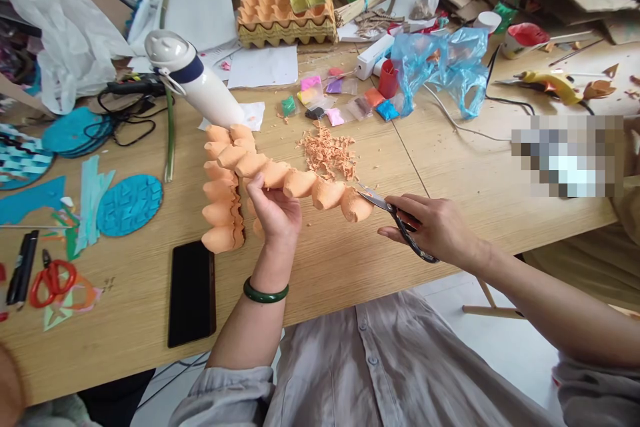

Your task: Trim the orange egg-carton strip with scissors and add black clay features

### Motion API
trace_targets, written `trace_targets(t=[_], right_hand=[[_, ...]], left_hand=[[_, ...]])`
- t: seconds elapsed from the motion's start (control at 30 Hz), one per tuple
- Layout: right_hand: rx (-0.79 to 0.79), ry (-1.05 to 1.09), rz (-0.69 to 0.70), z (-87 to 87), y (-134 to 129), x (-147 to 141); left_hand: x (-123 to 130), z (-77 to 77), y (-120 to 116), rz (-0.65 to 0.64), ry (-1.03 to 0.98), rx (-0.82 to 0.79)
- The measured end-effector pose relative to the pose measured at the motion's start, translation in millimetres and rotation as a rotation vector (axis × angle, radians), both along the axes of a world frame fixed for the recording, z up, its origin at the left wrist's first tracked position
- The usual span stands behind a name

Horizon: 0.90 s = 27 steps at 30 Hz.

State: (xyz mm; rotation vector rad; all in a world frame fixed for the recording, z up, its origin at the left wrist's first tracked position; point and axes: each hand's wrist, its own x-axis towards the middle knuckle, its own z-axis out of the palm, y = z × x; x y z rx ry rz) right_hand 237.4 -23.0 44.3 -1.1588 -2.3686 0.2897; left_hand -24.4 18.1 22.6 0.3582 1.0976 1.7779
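My left hand (276, 208), with a green bangle on the wrist, grips an orange egg carton strip (299, 183) from below, its thumb on the near side. The strip slants over the table, a row of cups facing up. At its right end, black-handled scissors (400, 217) touch the last cup with their blades. My right hand (440, 227) is closed around the handles. Behind the strip lies a heap of orange carton scraps (327, 150). More orange egg carton strips (219, 210) rest to the left, partly under the held one.
A black phone (191, 293) lies near the front edge. A white bottle (200, 80) leans behind the strips. Small coloured clay packets (360, 107), a blue plastic bag (440, 67) and stacked egg trays (285, 10) are farther back. Red-handled scissors (51, 280) lie left; a glue gun (553, 85) lies right.
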Motion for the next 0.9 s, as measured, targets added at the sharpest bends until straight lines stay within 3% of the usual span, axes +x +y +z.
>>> trace_targets(t=[0.1,0.23,0.37,0.63,0.77,0.9], right_hand=[[-0.025,0.002,0.003,0.6,-0.3,0.9],[-0.045,0.005,-0.001,-0.7,-0.9,1.1],[-0.093,0.039,-0.008,-2.8,-1.2,0.8],[-0.468,0.045,-0.134,16.1,4.9,3.9],[-0.385,-0.108,-0.150,21.8,4.4,5.1],[-0.244,-0.195,-0.123,13.9,0.9,4.1]], left_hand=[[0.1,1.1,0.1,-0.028,-0.029,-0.051],[0.2,1.0,0.4,-0.002,-0.168,-0.003],[0.6,-4.4,2.9,0.038,-0.029,-0.017],[1.6,-11.8,6.0,0.076,0.038,0.093],[5.7,-7.6,3.1,0.118,0.138,0.074],[8.4,-4.4,0.2,0.110,0.314,0.145]])
